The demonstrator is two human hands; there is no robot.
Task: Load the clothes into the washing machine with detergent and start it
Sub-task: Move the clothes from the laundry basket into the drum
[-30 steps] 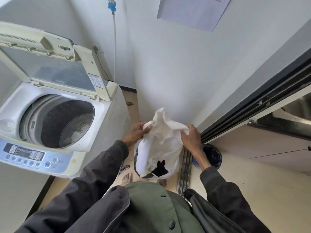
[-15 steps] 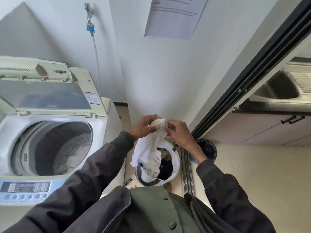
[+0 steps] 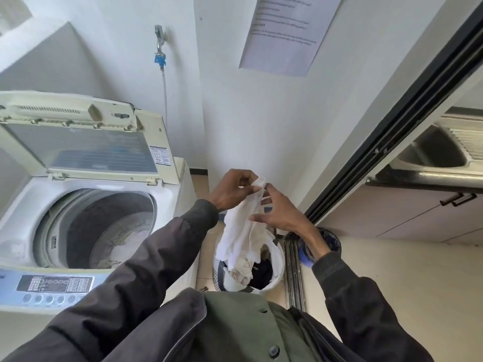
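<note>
A white garment (image 3: 241,231) hangs from my left hand (image 3: 234,190), which pinches its top end above the white laundry basket (image 3: 278,262) on the floor. My right hand (image 3: 278,211) lies against the cloth just right of it, fingers spread and nearly straight. The garment's lower end still reaches into the basket, where dark and beige clothes lie. To the left stands the top-loading washing machine (image 3: 167,199) with its lid (image 3: 86,145) raised; some pale cloth shows at the bottom of the drum (image 3: 104,231).
The machine's control panel (image 3: 55,284) faces me at the lower left. A tap with a hose (image 3: 160,56) is on the wall behind. A sliding door track (image 3: 294,270) runs beside the basket, with a dark bucket (image 3: 330,241) beyond it and a steel sink (image 3: 439,150) at right.
My hands came together at the top of the white garment and lifted it higher out of the basket. My right hand has loosened its grip. My view tilted upward.
</note>
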